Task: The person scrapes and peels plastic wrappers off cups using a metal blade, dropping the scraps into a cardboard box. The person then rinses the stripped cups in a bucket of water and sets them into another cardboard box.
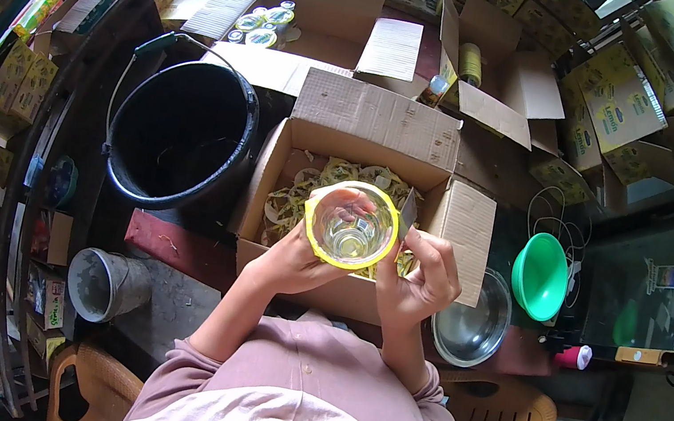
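A clear glass (348,235) with a ragged yellow rim is tilted so that its mouth faces me. My left hand (300,256) is wrapped round it from the left and beneath, and its fingers show through the glass. A small flat blade (408,212) stands up between the thumb and fingers of my right hand (422,281), right at the right side of the yellow rim. Below both hands is an open cardboard box (259,183), with yellow and whitish trimmings (334,176) piled inside.
Left of the box stands a black bucket (220,181), with a grey bucket (96,285) lower down. On the right are a clear bowl (466,346) and a green bowl (540,276). Behind, an open carton (324,1) holds several lidded cups (261,37). Yellow cartons (612,106) are stacked around.
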{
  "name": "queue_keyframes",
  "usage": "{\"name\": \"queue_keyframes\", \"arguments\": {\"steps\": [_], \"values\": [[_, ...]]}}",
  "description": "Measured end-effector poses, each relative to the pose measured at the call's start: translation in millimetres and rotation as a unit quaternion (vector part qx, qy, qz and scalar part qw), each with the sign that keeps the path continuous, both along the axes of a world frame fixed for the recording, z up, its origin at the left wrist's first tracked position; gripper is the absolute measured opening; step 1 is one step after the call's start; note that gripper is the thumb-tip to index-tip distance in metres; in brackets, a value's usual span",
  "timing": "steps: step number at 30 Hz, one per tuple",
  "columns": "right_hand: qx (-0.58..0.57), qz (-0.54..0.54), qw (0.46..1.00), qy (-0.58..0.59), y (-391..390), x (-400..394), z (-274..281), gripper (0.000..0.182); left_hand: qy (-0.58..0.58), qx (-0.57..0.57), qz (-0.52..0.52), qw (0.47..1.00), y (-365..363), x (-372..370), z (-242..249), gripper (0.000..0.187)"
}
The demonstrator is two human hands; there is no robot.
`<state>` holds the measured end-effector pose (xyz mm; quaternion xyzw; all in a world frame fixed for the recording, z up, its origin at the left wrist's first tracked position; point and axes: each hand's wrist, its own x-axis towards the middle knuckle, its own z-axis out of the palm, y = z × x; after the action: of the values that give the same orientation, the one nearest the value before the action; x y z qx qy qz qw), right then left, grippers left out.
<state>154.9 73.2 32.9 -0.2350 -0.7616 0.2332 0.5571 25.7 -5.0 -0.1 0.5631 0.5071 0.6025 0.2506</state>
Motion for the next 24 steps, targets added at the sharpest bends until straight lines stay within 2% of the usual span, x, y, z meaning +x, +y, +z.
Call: {"name": "queue_keyframes", "arguments": {"steps": [4, 10, 13, 19, 24], "values": [[-0.014, 0.008, 1.000, 0.019, 0, 3, -3, 0.022, -0.051, 0.009, -0.012, 0.999, 1, 2, -3, 0.071], [0.009, 0.011, 1.000, 0.005, -2, 3, 0, 0.024, -0.038, 0.009, -0.014, 0.999, 2, 0, 1, 0.069], [0.015, 0.008, 1.000, 0.007, 0, 3, 0, 0.026, 0.008, -0.005, -0.017, 1.000, 0, -1, 7, 0.065], [-0.008, 0.037, 0.999, 0.020, 5, 4, -1, 0.024, 0.010, -0.007, -0.015, 1.000, 0, -2, 0, 0.065], [-0.013, 0.033, 0.999, 0.030, 2, 6, -2, 0.021, -0.036, 0.013, -0.013, 0.999, 0, -1, 3, 0.066]]}}
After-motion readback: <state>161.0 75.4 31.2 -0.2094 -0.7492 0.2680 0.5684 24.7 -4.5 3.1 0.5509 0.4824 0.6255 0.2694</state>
